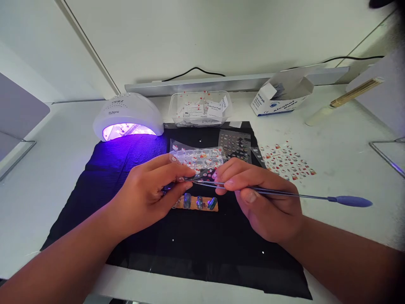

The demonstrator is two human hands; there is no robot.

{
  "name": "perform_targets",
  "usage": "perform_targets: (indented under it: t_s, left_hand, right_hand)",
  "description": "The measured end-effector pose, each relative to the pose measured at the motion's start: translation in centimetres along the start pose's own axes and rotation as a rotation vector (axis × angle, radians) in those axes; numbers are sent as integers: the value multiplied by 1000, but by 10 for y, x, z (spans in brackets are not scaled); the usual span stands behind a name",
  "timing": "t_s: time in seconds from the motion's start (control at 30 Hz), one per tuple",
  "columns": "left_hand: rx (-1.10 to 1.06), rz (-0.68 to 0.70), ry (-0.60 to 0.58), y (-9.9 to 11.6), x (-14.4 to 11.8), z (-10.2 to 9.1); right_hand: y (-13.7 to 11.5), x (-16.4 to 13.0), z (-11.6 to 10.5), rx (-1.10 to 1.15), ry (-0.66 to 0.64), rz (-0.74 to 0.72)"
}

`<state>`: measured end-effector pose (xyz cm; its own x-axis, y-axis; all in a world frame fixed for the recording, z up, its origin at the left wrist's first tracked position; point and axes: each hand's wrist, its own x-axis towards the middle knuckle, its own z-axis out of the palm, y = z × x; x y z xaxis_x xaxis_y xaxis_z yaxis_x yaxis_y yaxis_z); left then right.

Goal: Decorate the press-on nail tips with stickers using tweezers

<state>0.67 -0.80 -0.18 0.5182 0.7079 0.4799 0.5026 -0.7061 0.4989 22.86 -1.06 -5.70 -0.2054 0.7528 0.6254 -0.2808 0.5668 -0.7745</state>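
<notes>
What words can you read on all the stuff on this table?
"SUNone": on the white nail lamp; the bigger word above it is too blurred.
"Alcohol": partly readable on the white and blue box; the rest is blurred.
"Alcohol Pad": on packets in the clear tub.
Sticker sheets: pictures only.

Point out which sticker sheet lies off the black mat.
The sticker sheet with red and white figures, lying on the bare white table right of the black mat. The other sheets lie on the mat.
</notes>
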Motion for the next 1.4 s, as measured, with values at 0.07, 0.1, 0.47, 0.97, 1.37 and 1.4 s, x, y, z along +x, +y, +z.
perform_targets:
  t_s: [0.07, 0.1, 0.47, 0.97, 1.37, 1.4]
  left_hand:
    - [-40, -55, 3, -1, 0, 0]
    - [-70, -89, 8, -1, 0, 1]
    - [-394, -371, 82, 5, -2, 6]
    - [-699, -569, 83, 15, -3, 8]
    - [-901, -742, 97, 19, 1, 7]
    - [-896, -748, 99, 19, 2, 6]
  right_hand:
    - [-1, 0, 1, 21, 15, 8]
    - [-2, 1, 2, 41, 25, 19]
    - [-16, 3, 13, 183, 146, 189]
    - [-15, -1, 15, 97, 142, 30]
    - [-22, -4, 19, 111, 264, 139]
    - [-22, -4, 18, 107, 256, 137]
